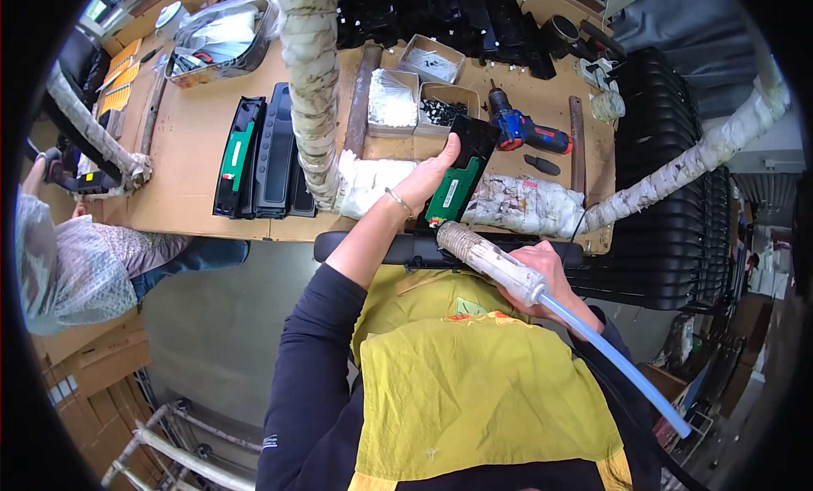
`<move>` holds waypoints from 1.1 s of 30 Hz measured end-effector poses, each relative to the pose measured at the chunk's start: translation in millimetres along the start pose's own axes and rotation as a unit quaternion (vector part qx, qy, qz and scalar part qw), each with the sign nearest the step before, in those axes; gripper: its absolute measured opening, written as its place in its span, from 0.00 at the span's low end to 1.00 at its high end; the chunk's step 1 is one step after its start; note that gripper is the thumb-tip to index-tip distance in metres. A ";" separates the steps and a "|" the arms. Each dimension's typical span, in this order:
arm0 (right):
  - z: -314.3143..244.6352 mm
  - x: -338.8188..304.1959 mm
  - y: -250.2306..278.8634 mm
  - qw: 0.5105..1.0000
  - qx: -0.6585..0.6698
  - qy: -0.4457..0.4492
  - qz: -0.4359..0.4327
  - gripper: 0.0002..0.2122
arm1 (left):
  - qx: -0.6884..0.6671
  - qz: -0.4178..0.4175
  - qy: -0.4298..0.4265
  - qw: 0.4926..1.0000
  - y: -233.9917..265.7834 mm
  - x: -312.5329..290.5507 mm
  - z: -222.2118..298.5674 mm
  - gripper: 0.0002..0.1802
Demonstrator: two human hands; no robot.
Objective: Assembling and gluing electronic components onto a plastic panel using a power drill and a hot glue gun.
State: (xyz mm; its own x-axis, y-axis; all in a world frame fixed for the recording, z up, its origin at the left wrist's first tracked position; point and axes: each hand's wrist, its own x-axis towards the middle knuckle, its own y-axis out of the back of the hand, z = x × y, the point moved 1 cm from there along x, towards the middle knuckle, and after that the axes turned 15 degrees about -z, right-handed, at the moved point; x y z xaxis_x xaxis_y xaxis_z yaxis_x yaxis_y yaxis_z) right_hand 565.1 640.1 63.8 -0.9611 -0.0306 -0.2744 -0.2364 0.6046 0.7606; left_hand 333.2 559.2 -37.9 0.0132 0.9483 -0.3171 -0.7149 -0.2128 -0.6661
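My left hand (pixel 421 184) grips a black plastic housing (pixel 476 138) with a green circuit board (pixel 450 194) set in it, tilted above the table's front edge, the thumb on its side. My right hand (pixel 549 269) is wrapped round a whitish hot glue gun (pixel 501 266); its fingers are partly hidden. From the gun's back end runs a long translucent glue stick (pixel 622 362). The gun's front end is close to the board's lower end; I cannot tell whether they touch. Beneath both lies a long black bar-shaped part (pixel 385 248) along the table edge.
Wrapped pipes (pixel 309 84) rise before and beside me. On the cardboard-covered table (pixel 190 144) are black panels (pixel 276 156), cartons of small parts (pixel 394 122), a cordless drill (pixel 517 131) and a padded roll (pixel 525 205). Stacked black parts (pixel 669 194) stand right; a co-worker's sleeve (pixel 93 254) shows left.
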 end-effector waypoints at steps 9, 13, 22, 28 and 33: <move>-7.9 4.6 3.6 0.999 -0.037 -0.026 -0.013 0.10 | 0.003 -0.007 0.015 1.000 8.9 8.8 -6.6 0.44; -6.9 7.3 5.7 0.997 -0.062 -0.026 -0.025 0.09 | 0.007 -0.002 0.016 1.000 9.0 9.4 -7.2 0.44; -11.0 8.2 3.9 0.998 -0.055 -0.038 -0.011 0.09 | 0.023 0.010 0.015 1.000 7.8 7.9 -7.4 0.45; -8.0 3.0 1.1 0.998 -0.044 -0.039 -0.002 0.09 | 0.038 0.022 0.023 0.999 5.6 6.6 -4.4 0.45; -5.7 4.0 0.8 0.998 -0.050 -0.031 0.006 0.07 | 0.021 0.004 0.012 1.000 8.4 7.7 -7.0 0.45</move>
State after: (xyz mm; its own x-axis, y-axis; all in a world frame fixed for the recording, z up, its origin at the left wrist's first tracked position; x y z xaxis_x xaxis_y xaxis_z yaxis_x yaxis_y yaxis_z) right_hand 560.3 636.0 66.7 -0.9542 0.0270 -0.2980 -0.2410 0.5213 0.8187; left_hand 332.2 563.1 -50.6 0.0245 0.9405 -0.3390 -0.7440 -0.2093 -0.6345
